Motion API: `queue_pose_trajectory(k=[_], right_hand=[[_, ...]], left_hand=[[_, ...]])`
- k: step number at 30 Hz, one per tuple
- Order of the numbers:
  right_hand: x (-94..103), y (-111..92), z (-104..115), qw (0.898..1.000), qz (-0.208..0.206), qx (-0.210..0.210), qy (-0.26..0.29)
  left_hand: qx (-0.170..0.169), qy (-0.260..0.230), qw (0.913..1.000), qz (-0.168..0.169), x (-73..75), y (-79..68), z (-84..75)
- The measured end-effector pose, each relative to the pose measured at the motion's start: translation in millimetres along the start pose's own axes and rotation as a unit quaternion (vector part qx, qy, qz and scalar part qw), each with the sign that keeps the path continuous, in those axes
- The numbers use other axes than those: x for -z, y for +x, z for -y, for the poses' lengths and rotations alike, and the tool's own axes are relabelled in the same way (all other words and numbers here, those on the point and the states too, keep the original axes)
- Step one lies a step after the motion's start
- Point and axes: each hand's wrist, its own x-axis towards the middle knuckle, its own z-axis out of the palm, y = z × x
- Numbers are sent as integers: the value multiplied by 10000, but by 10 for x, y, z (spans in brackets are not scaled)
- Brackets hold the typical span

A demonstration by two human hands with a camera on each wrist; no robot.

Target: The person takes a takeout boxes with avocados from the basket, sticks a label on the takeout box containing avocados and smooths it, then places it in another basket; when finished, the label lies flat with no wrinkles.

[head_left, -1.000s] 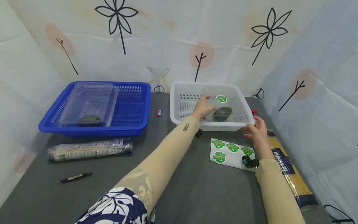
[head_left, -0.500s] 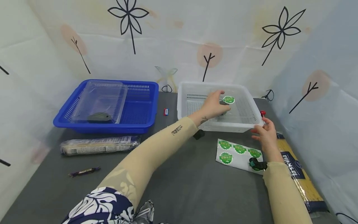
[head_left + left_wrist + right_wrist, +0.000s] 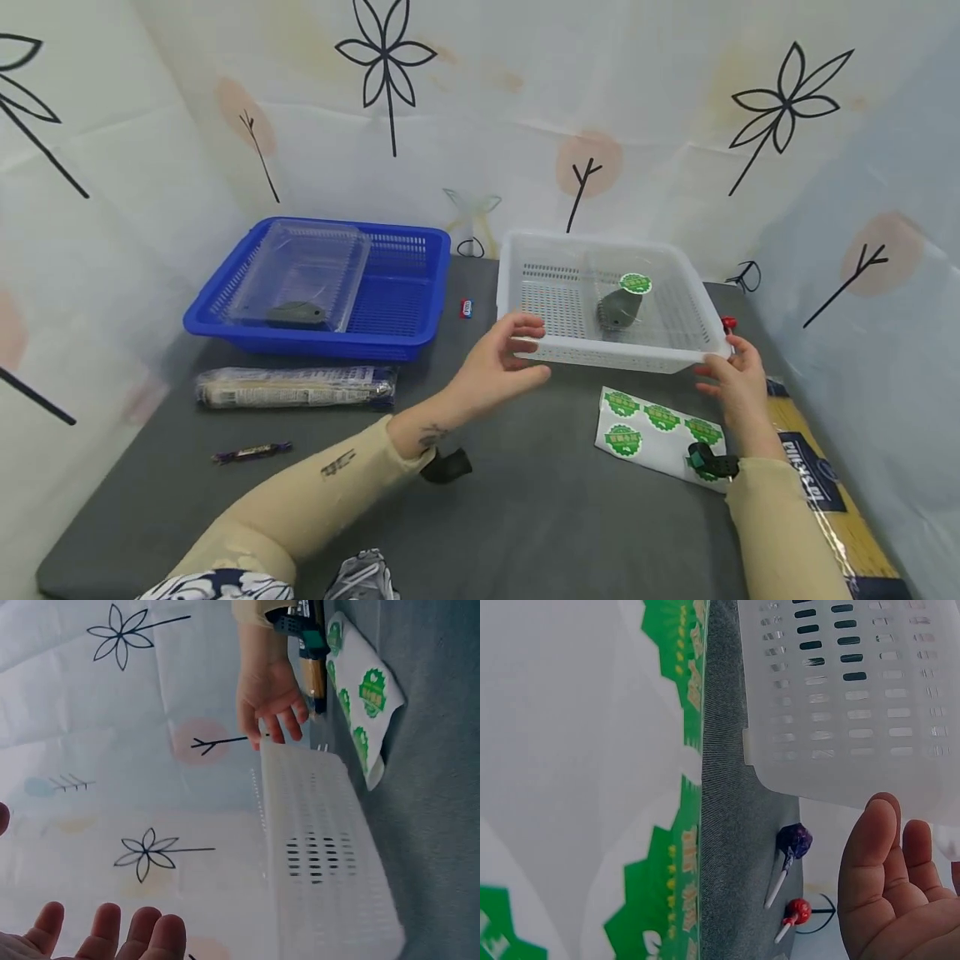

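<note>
My left hand (image 3: 498, 367) hovers at the front left of the white basket (image 3: 525, 250), fingers spread and loosely bent, holding nothing. In the left wrist view its fingertips (image 3: 169, 934) show apart from the basket. My right hand (image 3: 738, 387) holds the basket's front right corner; the right wrist view shows its thumb (image 3: 874, 832) against the corner wall. Inside the white basket lies a clear plastic box (image 3: 663, 321) bearing a round green-and-white sticker (image 3: 636, 283). Partly under the sticker shows a dark grey rounded piece (image 3: 618, 311).
The blue basket (image 3: 408, 333) at left holds another clear box (image 3: 318, 258) and grey piece (image 3: 296, 313). Around stand a noodle pack (image 3: 292, 387), a chocolate bar (image 3: 251, 452), a small candy (image 3: 467, 308), a sticker sheet (image 3: 660, 433), lollipops (image 3: 793, 841) and a spaghetti pack (image 3: 832, 492).
My left hand has drawn back from inside the white basket toward the front left. The grey piece there sits at a different angle. My right hand stays at the corner; the view has turned left.
</note>
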Motion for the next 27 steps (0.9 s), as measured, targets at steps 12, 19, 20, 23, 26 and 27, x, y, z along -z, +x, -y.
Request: queue_pose_trajectory(k=[12,19,20,23,26,27], right_hand=[[-32,-34,-3,9999,-9,-156,15],[33,107,-143,9997,-89,-93,210],[40,119,-152,9996,-98,-99,229],[65,167,-197,9994,-130,-152,294],[93,217,-252,9991,-100,-163,379],[103,233,-265,9990,-84,-158,399]], left_hand=[[730,-1741,9519,-2415,702,-977,444],[712,-2249,8666,-4397,1332,-1215,828],[682,-2175,8613,-4542,1450,-1234,931],[506,-2073,8496,-4823,1848,-1289,1329],[510,-1957,8371,-5082,2184,-1295,1611],[457,-1976,8325,-5155,2280,-1290,1689]])
